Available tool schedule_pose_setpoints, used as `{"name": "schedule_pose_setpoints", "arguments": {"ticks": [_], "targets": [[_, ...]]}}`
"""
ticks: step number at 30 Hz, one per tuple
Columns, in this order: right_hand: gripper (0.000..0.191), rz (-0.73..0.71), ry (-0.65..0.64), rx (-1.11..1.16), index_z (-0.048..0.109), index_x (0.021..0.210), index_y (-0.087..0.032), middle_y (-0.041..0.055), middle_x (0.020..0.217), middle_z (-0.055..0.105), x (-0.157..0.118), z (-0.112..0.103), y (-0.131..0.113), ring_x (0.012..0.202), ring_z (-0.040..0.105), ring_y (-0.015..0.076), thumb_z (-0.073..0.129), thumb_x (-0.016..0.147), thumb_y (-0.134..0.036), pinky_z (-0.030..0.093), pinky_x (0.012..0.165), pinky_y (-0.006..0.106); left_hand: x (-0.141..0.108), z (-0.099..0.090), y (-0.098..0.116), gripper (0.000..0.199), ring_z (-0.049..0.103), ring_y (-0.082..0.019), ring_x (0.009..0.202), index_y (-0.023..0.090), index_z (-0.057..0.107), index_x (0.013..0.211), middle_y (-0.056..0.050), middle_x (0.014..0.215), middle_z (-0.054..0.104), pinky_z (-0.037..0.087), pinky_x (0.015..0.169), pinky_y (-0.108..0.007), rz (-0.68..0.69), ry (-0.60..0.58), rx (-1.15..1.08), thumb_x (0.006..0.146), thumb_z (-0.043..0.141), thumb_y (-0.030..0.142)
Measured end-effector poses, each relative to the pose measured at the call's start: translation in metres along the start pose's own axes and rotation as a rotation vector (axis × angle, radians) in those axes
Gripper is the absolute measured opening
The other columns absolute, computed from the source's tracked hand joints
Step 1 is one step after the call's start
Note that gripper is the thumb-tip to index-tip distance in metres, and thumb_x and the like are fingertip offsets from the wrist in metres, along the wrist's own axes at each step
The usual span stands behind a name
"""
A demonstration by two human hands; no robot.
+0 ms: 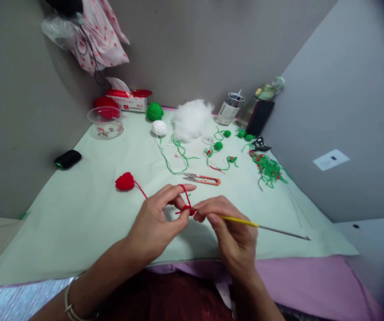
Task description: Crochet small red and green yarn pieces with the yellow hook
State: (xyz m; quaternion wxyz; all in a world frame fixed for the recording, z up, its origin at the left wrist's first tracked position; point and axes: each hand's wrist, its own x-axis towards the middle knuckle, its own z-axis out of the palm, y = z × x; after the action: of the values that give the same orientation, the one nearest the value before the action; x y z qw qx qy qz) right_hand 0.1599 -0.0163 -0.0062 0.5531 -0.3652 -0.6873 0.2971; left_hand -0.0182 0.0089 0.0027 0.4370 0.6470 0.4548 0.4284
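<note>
My left hand (157, 218) pinches a small piece of red crochet (190, 210) between thumb and fingers, with red yarn looped over its raised index finger. A crochet hook with a yellow grip (238, 220) is held in my right hand (230, 227); its tip meets the red piece, and its metal far end points right. Both hands are nearly touching around the piece. To the left lies a red yarn ball (124, 182), its strand running toward my left hand. Orange thread snips (205, 179) lie just beyond my hands.
Behind are a green yarn ball (154, 111), a white yarn ball (159, 128), white stuffing (193, 119), a plastic tub (109, 129) and a pen jar (229, 109). Green yarn scraps (268, 169) lie right; a black spool (68, 159) sits left.
</note>
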Motion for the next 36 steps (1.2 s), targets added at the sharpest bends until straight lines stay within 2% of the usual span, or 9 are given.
{"name": "schedule_pose_setpoints", "arguments": {"ticks": [4, 6, 9, 13, 19, 27, 29, 33, 36], "targets": [[0.019, 0.007, -0.07, 0.004, 0.075, 0.102, -0.022, 0.0022, 0.09, 0.075, -0.001, -0.002, -0.001, 0.091, 0.07, 0.0162, 0.06, 0.103, -0.011, 0.056, 0.082, 0.032, -0.001, -0.003, -0.002, 0.039, 0.066, -0.015, 0.076, 0.021, 0.078, 0.118, 0.001, 0.082, 0.064, 0.055, 0.076, -0.03, 0.089, -0.063, 0.135, 0.085, 0.06, 0.012], [0.02, 0.044, 0.01, 0.086, 0.077, 0.1, -0.023, 0.0025, 0.09, 0.076, -0.002, 0.005, 0.003, 0.089, 0.071, 0.0161, 0.06, 0.104, -0.013, 0.056, 0.079, 0.031, -0.001, -0.002, -0.002, 0.039, 0.066, -0.015, 0.077, 0.021, 0.078, 0.118, 0.001, 0.082, 0.064, 0.056, 0.079, -0.03, 0.079, -0.02, 0.118, 0.084, 0.061, 0.012], [0.021, 0.142, 0.193, 0.323, 0.078, 0.099, -0.026, 0.0013, 0.094, 0.077, -0.004, 0.019, 0.012, 0.078, 0.071, 0.0136, 0.059, 0.106, -0.021, 0.057, 0.072, 0.028, -0.003, 0.003, -0.001, 0.041, 0.067, -0.016, 0.082, 0.021, 0.076, 0.123, 0.0, 0.084, 0.065, 0.057, 0.084, -0.031, 0.006, 0.087, -0.043, 0.084, 0.064, 0.016], [0.019, 0.191, 0.265, 0.441, 0.079, 0.098, -0.027, 0.0013, 0.097, 0.078, -0.004, 0.027, 0.016, 0.074, 0.07, 0.0124, 0.062, 0.106, -0.027, 0.058, 0.071, 0.028, -0.006, 0.009, 0.002, 0.039, 0.068, -0.016, 0.085, 0.022, 0.076, 0.122, 0.0, 0.086, 0.067, 0.058, 0.086, -0.031, -0.085, 0.155, -0.246, 0.083, 0.069, 0.018], [0.019, 0.152, 0.233, 0.34, 0.079, 0.099, -0.024, 0.0046, 0.093, 0.076, -0.004, 0.019, 0.009, 0.075, 0.07, 0.0163, 0.061, 0.106, -0.025, 0.058, 0.071, 0.033, -0.005, 0.005, 0.008, 0.039, 0.067, -0.015, 0.081, 0.021, 0.077, 0.121, 0.001, 0.082, 0.065, 0.057, 0.084, -0.03, -0.038, 0.147, -0.207, 0.084, 0.07, 0.018], [0.023, 0.043, 0.17, 0.119, 0.08, 0.103, -0.026, 0.0036, 0.089, 0.077, -0.006, 0.015, 0.002, 0.083, 0.071, 0.0186, 0.058, 0.106, -0.02, 0.057, 0.074, 0.034, -0.004, 0.003, 0.004, 0.039, 0.068, -0.016, 0.082, 0.022, 0.079, 0.122, 0.001, 0.083, 0.067, 0.056, 0.09, -0.033, 0.048, 0.119, -0.088, 0.085, 0.07, 0.014], [0.024, 0.002, 0.177, 0.079, 0.08, 0.104, -0.027, 0.0034, 0.09, 0.078, -0.007, 0.018, 0.002, 0.084, 0.071, 0.0184, 0.057, 0.106, -0.018, 0.057, 0.075, 0.034, -0.003, 0.005, 0.003, 0.042, 0.067, -0.016, 0.08, 0.021, 0.078, 0.124, 0.002, 0.08, 0.065, 0.056, 0.088, -0.032, -0.007, 0.113, -0.145, 0.083, 0.071, 0.014], [0.026, -0.034, 0.252, 0.047, 0.079, 0.108, -0.028, 0.0032, 0.093, 0.077, -0.01, 0.024, 0.006, 0.086, 0.071, 0.0182, 0.055, 0.107, -0.017, 0.058, 0.076, 0.034, -0.004, 0.009, 0.005, 0.043, 0.067, -0.014, 0.077, 0.019, 0.074, 0.128, 0.004, 0.076, 0.067, 0.055, 0.087, -0.03, -0.189, 0.08, -0.4, 0.085, 0.076, 0.02], [0.028, -0.109, 0.275, -0.141, 0.079, 0.115, -0.031, 0.0038, 0.097, 0.076, -0.015, 0.025, 0.011, 0.087, 0.071, 0.019, 0.061, 0.103, -0.013, 0.059, 0.073, 0.034, -0.007, 0.014, 0.008, 0.047, 0.065, -0.013, 0.077, 0.018, 0.072, 0.13, 0.005, 0.074, 0.067, 0.053, 0.085, -0.027, -0.237, 0.112, -0.553, 0.084, 0.081, 0.022]]}}
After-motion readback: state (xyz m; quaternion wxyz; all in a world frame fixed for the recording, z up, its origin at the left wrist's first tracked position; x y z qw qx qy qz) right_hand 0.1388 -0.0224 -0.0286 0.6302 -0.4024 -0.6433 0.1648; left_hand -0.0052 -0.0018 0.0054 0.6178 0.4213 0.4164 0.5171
